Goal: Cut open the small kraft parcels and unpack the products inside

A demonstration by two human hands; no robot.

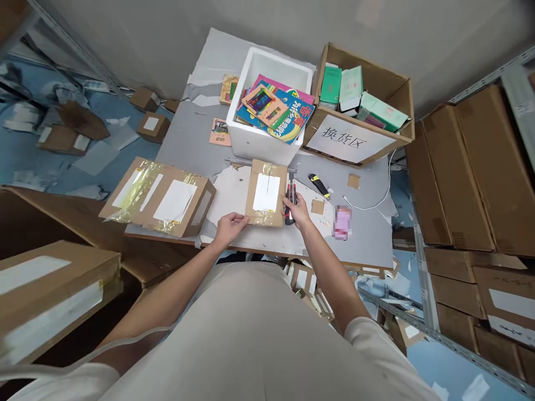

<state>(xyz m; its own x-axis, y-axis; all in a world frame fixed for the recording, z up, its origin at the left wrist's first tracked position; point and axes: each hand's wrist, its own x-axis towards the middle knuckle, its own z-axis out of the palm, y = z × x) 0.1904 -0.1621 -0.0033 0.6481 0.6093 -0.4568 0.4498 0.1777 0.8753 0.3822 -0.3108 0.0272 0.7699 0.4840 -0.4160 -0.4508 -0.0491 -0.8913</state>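
Note:
A small taped cardboard box (254, 204) with a white label lies flat on the table before me. My left hand (231, 227) is closed at its near left corner, thumb and fingers pinching the edge. Along the box's right side, my right hand (297, 210) is wrapped round a red and dark grey box cutter (291, 192). Part of the cutter's handle is hidden by the fingers. A second knife, black and yellow (319, 185), rests on the table to the right, apart from both hands.
Larger taped boxes (167, 197) stand at the left. Behind are a white foam box (263, 143) of books and a carton (376, 146) of green boxes. A white cable (378, 203), cardboard scraps (317, 207) and a blurred pink item (342, 223) lie at right.

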